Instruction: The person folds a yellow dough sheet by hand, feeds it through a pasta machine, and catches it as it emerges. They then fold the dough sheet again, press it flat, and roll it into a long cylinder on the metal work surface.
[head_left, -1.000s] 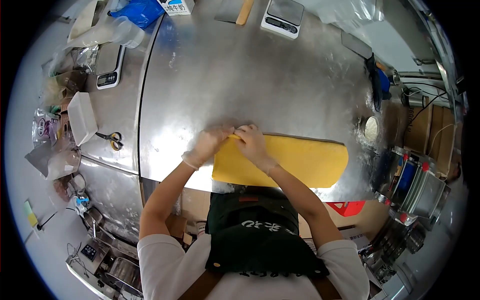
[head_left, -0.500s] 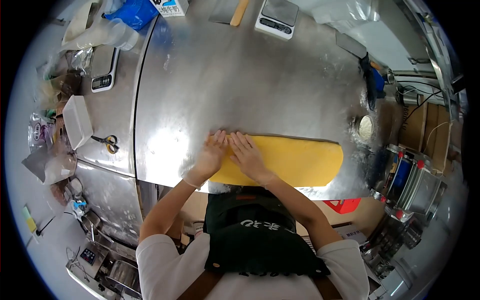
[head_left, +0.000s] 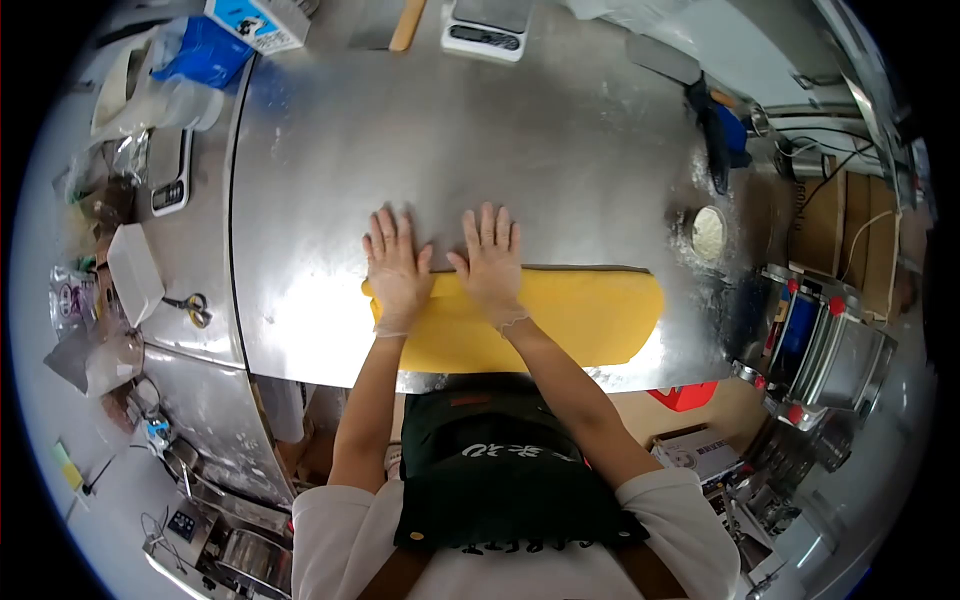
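Note:
A long sheet of yellow dough (head_left: 570, 315) lies along the near edge of the steel table, its far side straight and its right end rounded. My left hand (head_left: 398, 268) is palm down over the dough's left end, fingers stretched past its far edge. Beside it, my right hand (head_left: 490, 258) lies flat in the same way, fingers pointing away from me and thumb turned toward the left hand. Both palms overlap the dough's far edge, and neither hand grips anything.
On the steel table (head_left: 430, 140), a white scale (head_left: 485, 40) and a wooden-handled scraper (head_left: 408, 25) sit at the back. A bowl of flour (head_left: 709, 233) stands to the right. Scissors (head_left: 190, 308), a white tub (head_left: 135, 273) and another scale (head_left: 170, 185) lie left.
Both hands have slid forward and spread apart, their fingers now reaching beyond the dough's far edge. The whole view has shifted, so the table's things appear further left and higher.

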